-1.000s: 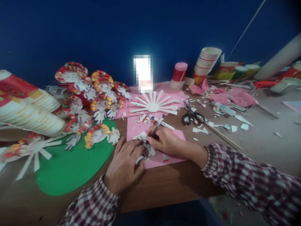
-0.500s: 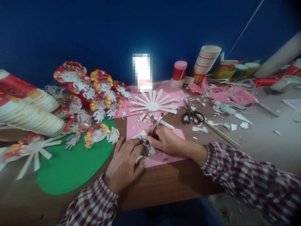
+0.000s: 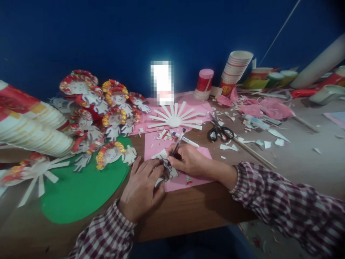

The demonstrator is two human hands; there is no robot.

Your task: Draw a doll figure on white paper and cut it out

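My right hand (image 3: 188, 160) is closed around a pen (image 3: 178, 142), its tip down at a small piece of white paper (image 3: 172, 174) with dark drawn lines. My left hand (image 3: 145, 185) lies flat over the left part of that piece, fingers stretched out. Both hands partly cover the drawing. Beneath lies a pink sheet (image 3: 199, 181) on the brown table (image 3: 194, 212). Just beyond my right hand rests a white marker (image 3: 188, 140). Farther back is a cut paper cup (image 3: 174, 121) with its strips fanned out.
Left, paper figures (image 3: 111, 154) with curled red and yellow hair lie by a green sheet (image 3: 81, 194) and stacked paper cups (image 3: 35, 126). Right are black-handled scissors (image 3: 221, 132), a wooden stick (image 3: 254, 153), paper scraps and a cup stack (image 3: 237, 68). A blurred bright patch stands behind.
The pen top has tilted slightly leftward in my right hand. My left hand stays on the paper. The whole view has shifted very slightly.
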